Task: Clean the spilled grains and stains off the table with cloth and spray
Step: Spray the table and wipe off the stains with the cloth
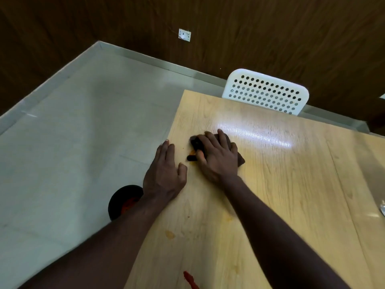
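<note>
A dark brown cloth (240, 158) lies on the light wooden table (291, 184), mostly hidden under my right hand (216, 157), which presses on it with spread, fairly straight fingers. An orange stain (192, 152) shows at the cloth's left edge. My left hand (165, 174) rests flat at the table's left edge, fingers straight, holding nothing. Nearer to me lie a pale orange stain (169, 234), a fainter one (229, 219) and a red smear (190, 280). No spray bottle is in view.
A white perforated chair (266, 91) stands at the table's far edge. A dark round bin with something orange inside (125, 200) sits on the grey floor left of the table, under my left forearm. A shiny object (382, 208) lies at the right border.
</note>
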